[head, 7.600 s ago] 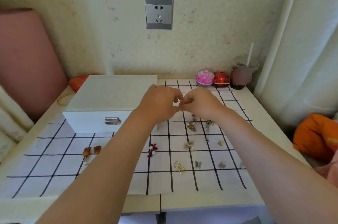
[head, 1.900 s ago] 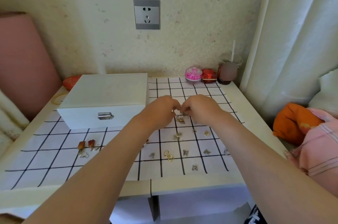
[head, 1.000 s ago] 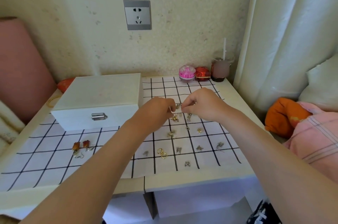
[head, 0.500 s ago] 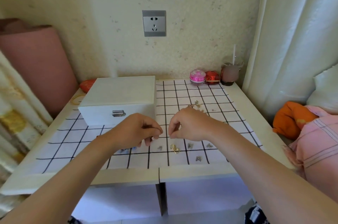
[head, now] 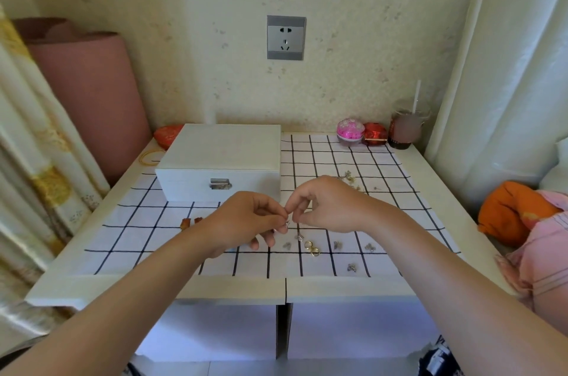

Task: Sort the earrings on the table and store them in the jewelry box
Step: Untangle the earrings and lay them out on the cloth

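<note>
A white jewelry box [head: 221, 160] with a metal clasp stands shut at the back left of the checked cloth [head: 384, 209]. My left hand [head: 242, 222] and my right hand [head: 329, 206] meet above the cloth's middle, fingertips pinched together on a small silver earring [head: 287, 223]. Several small earrings lie below them: a gold pair [head: 311, 247], silver ones [head: 338, 245] and one near the front edge [head: 352, 267]. More earrings [head: 350, 177] lie behind my right hand. An orange-red pair [head: 189, 222] shows left of my left wrist.
At the back right stand a pink round case [head: 350, 129], a red case [head: 375, 133] and a cup with a straw [head: 405, 126]. A red pouch [head: 166, 134] and a gold bangle [head: 149, 157] lie left of the box. Curtains flank the table.
Both hands have drawn back from the far earring cluster toward the front middle of the cloth, still pinched together. The camera view has shifted left and lowered.
</note>
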